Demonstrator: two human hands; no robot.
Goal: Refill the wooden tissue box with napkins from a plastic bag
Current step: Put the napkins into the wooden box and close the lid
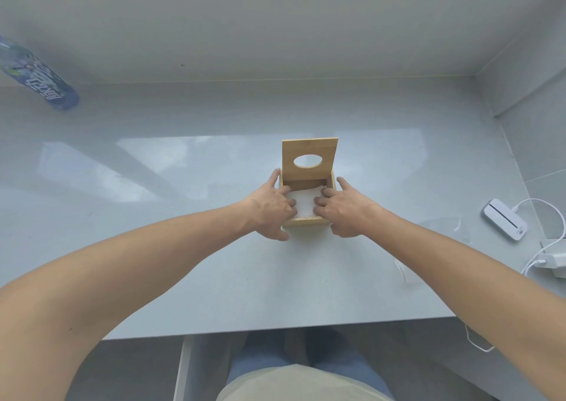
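A square wooden tissue box [306, 222] stands on the pale table, its lid [309, 158] with an oval hole raised upright at the back. White napkins [304, 204] lie inside it. My left hand [271, 207] rests over the box's left side with fingers pressing down on the napkins and the index finger along the outer left wall. My right hand [343, 207] mirrors it on the right, fingers bent onto the napkins, index finger stretched past the right wall. A crumpled clear plastic bag [441, 223] lies flat to the right of the box.
A blue-labelled plastic bottle [36, 77] stands at the far left. A white device [505, 219] with a cable and a charger [552, 261] sit at the right edge. A wall runs behind the table and on the right. The table's front edge [275, 330] is close to me.
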